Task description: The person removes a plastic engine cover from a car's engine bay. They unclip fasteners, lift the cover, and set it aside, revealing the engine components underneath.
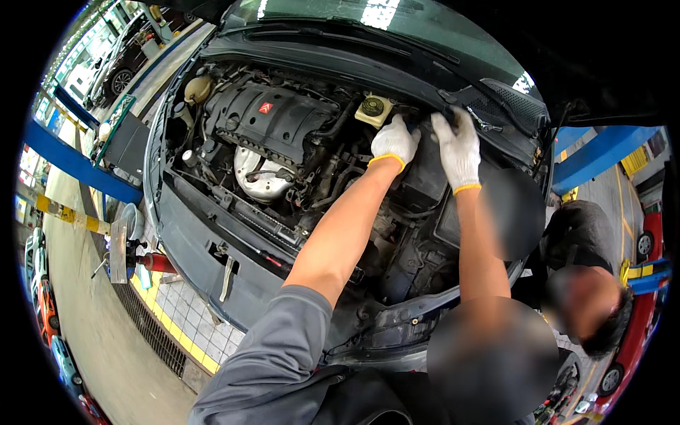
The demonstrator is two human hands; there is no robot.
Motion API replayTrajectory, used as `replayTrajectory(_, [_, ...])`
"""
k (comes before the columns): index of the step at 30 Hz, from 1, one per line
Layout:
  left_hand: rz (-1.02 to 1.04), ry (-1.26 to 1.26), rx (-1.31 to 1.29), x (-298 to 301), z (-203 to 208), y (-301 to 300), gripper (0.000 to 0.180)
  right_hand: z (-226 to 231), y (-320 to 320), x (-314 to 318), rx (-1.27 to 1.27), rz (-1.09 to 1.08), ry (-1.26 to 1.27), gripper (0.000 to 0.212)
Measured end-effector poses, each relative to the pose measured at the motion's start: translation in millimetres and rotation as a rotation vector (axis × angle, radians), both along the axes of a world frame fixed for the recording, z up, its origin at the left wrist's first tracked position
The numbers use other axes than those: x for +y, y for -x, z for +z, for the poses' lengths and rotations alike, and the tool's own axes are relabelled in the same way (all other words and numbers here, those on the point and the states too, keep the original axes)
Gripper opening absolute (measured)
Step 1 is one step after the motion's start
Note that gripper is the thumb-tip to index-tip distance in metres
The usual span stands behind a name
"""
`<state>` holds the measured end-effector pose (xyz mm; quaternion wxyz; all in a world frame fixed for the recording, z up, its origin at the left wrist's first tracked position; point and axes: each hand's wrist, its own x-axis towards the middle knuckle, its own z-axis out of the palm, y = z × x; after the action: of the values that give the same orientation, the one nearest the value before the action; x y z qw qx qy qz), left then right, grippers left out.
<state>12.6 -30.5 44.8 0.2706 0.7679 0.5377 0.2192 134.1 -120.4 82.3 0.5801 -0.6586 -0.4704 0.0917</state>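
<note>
Both hands wear white knit gloves with yellow cuffs and work at the rear right of an open engine bay. My left hand (397, 142) is closed with its fingers curled down beside the brake fluid reservoir (372, 110), at the edge of a black plastic box (425, 166). What the fingers hold, if anything, is hidden. To its right, my right hand (457, 149) has thumb and fingers apart, over the box's far right side near the black cowl (489, 134) under the windscreen. Nothing shows in it.
A black engine cover (273, 117) lies left of the hands, with a pale coolant tank (199, 89) beyond. Along the front rests a thin tool with a red end (271, 259). Another person (584, 283) crouches at the right. Blue lift arms (78, 163) flank the car.
</note>
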Motion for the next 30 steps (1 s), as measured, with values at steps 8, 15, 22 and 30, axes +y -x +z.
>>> replayTrajectory(8, [0.033,-0.01,0.036,34.4,-14.7,-41.6,0.041,-11.4,-23.2,50.3,-0.07,-0.123,0.107,0.065])
replayTrajectory(15, [0.076,-0.136,-0.051,25.3,-29.9,-39.8,0.038,0.9,-17.1,44.8,-0.011,-0.12,0.099,0.056])
replayTrajectory(22, [0.03,-0.081,-0.001,33.8,-28.2,-37.1,0.042,-11.1,-20.6,44.8,-0.233,-0.147,0.012,0.056])
replayTrajectory(30, [0.026,-0.105,-0.084,40.8,-40.9,-33.1,0.04,50.0,-58.0,29.7,-0.256,-0.144,0.058,0.05])
